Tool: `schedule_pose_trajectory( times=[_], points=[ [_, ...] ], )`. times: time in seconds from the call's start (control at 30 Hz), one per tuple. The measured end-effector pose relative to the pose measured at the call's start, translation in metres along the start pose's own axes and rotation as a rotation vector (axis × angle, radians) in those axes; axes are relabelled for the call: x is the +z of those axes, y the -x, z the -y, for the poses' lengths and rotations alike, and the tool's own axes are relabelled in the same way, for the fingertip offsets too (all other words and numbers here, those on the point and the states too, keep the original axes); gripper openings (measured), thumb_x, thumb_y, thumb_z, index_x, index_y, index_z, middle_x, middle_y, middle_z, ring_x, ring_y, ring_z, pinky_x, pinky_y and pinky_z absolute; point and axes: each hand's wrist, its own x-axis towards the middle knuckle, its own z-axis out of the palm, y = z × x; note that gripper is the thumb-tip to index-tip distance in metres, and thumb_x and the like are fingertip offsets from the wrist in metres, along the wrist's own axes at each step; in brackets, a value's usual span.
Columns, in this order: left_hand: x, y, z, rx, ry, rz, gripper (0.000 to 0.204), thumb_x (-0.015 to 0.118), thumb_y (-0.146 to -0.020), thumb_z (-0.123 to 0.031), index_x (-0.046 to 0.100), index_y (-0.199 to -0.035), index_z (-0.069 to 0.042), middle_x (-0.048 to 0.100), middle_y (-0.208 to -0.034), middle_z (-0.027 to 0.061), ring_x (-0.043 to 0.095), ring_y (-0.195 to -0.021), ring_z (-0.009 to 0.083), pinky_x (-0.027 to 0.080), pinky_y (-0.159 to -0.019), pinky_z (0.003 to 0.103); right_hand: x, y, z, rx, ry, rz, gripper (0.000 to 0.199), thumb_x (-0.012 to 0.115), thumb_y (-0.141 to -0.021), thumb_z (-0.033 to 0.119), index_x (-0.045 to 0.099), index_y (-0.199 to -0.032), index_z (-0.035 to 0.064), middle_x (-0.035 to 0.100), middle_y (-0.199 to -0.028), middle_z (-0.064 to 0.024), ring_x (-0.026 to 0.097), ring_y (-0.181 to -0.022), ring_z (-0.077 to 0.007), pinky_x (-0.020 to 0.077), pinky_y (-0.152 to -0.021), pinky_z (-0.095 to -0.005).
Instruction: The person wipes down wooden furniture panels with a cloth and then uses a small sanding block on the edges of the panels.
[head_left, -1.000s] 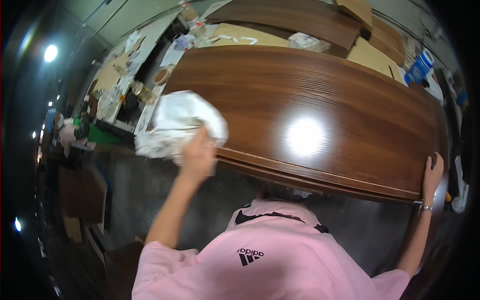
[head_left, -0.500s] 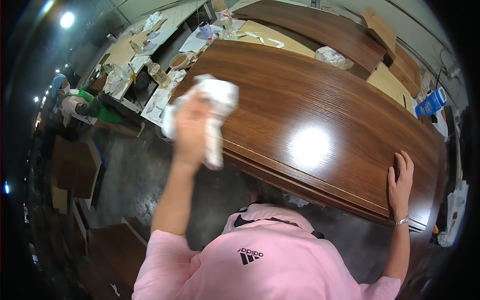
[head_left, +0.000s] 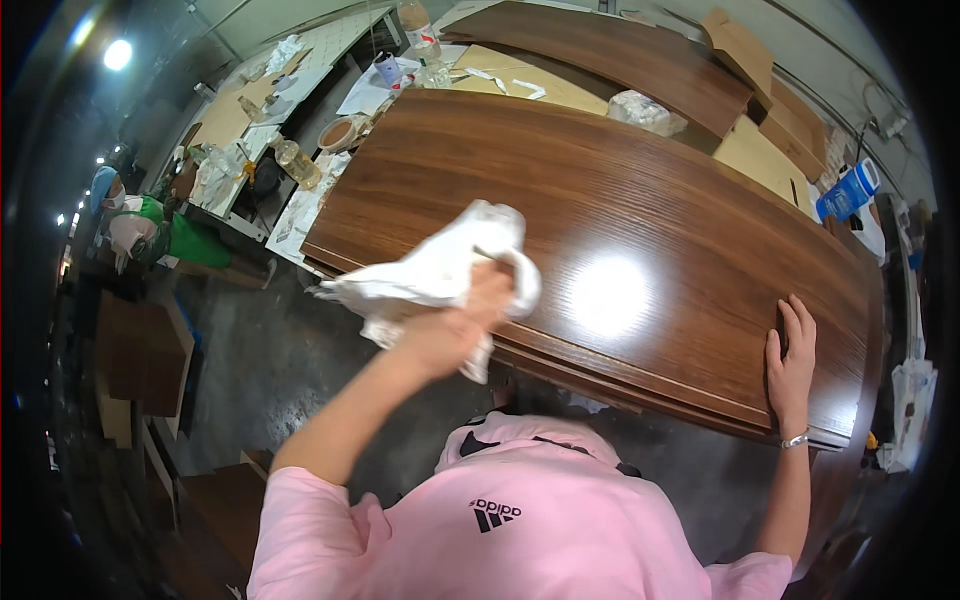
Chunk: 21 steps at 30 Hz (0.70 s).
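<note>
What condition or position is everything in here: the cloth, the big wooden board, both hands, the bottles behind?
White cloth: crumpled, gripped, on the board's near edge.
Wooden board: lying flat, glossy, reflecting a lamp.
Left hand: closed around the cloth.
Right hand: open, flat on the board.
Clear bottle: upright on the cluttered bench.

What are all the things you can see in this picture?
wooden panel: one on top of a stack, glossy dark brown, centre.
white cloth: one, crumpled, at the panel's near left edge.
second brown panel: one, dark brown, behind the first.
cardboard pieces: several, tan, far right.
plastic bag: one, clear, at the big panel's far edge.
blue and white container: one, far right.
cluttered workbench: one, pale top, far left, with bottles and papers.
another person: one, in green, far left.
pink shirt: one, bottom centre, on the person.
silver bracelet: one, on the right wrist.
left hand: grips the white cloth.
right hand: flat on the panel's near right edge.
</note>
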Motion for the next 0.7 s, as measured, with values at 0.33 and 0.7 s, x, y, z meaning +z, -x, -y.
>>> schedule_pose_trajectory(
  times=[0.33,0.7],
  points=[
    [0.021,-0.057,-0.101,0.371,0.021,0.2,0.022,0.072,-0.079,-0.015,0.072,-0.1,-0.011,0.062,-0.114,0.0076,0.056,-0.107,0.0289,0.042,-0.091,0.044,0.002,-0.003,0.013,-0.027,0.008,-0.073,0.039,0.062,-0.088,0.009,0.059,-0.126,0.0005,0.053,-0.136,-0.0196,0.049,-0.127,-0.0377,0.0397,-0.108,-0.0442],
    [0.103,-0.165,-0.164,0.72,-0.022,0.353,0.031,0.057,-0.094,-0.027,0.065,-0.12,-0.012,0.055,-0.132,0.0089,0.041,-0.136,0.0307,0.026,-0.111,0.061,-0.006,0.0,0.01,-0.045,0.043,-0.18,0.036,0.064,-0.084,0.013,0.062,-0.117,0.0008,0.057,-0.128,-0.0197,0.052,-0.122,-0.0374,0.042,-0.105,-0.0454]
  ],
)
